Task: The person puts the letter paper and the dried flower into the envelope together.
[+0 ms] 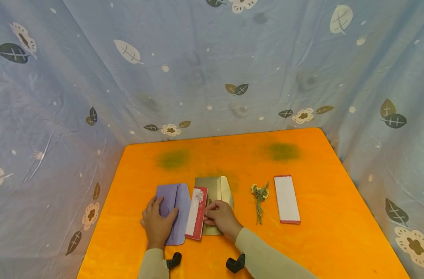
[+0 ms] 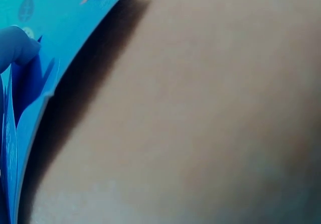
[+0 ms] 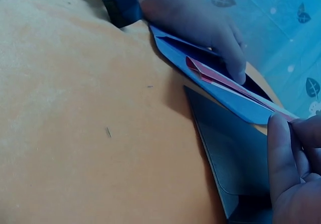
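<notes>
Near the table's left side, my left hand point(image 1: 157, 224) holds a purple envelope point(image 1: 182, 228), its flap unfolded to the right. In the right wrist view the thumb of that hand point(image 3: 228, 40) is at the mouth of the envelope point(image 3: 173, 50), spreading its pocket. My right hand point(image 1: 223, 219) pinches a folded red-and-white card point(image 1: 196, 213), printed with flowers, by its right edge. The card slants over the envelope's flap, and in the right wrist view it point(image 3: 220, 79) lies along the gaping pocket. Whether its edge is inside cannot be told.
Under my right hand lies a gold envelope point(image 1: 226, 190) with its flap out. Farther right on the orange table point(image 1: 323, 240) are a small bunch of dried flowers point(image 1: 260, 192) and a white card with red edges point(image 1: 287, 199). Patterned curtains point(image 1: 198, 66) enclose the table.
</notes>
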`<move>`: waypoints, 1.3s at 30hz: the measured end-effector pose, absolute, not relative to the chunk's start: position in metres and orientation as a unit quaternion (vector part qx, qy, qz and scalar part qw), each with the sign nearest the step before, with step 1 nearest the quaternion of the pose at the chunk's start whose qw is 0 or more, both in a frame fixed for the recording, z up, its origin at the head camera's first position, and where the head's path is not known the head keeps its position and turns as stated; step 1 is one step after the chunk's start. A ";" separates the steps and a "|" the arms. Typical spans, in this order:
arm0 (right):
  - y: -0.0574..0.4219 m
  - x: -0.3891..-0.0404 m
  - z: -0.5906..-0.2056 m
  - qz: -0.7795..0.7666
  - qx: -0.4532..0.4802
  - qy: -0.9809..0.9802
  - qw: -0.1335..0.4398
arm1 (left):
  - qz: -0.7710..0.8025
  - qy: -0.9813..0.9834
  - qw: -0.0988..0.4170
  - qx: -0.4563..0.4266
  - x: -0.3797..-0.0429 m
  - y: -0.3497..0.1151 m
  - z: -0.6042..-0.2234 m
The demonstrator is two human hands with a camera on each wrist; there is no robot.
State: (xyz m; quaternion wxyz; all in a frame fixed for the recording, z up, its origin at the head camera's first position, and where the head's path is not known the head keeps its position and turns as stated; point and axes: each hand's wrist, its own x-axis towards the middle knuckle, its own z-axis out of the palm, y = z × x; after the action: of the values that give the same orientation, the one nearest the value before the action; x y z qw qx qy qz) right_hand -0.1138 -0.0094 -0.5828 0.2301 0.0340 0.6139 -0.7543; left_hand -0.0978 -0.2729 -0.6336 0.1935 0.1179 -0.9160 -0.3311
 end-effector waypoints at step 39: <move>-0.049 -0.111 -0.593 -0.745 0.044 0.631 0.213 | -0.338 -0.913 0.194 0.121 -0.098 -0.275 -0.636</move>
State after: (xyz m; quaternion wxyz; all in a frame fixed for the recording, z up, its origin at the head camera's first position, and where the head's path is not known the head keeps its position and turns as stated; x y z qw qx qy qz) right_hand -0.1106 -0.0491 -0.5932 0.2131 0.0436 0.6305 -0.7451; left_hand -0.0984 -0.2750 -0.6362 0.1941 0.1208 -0.9130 -0.3378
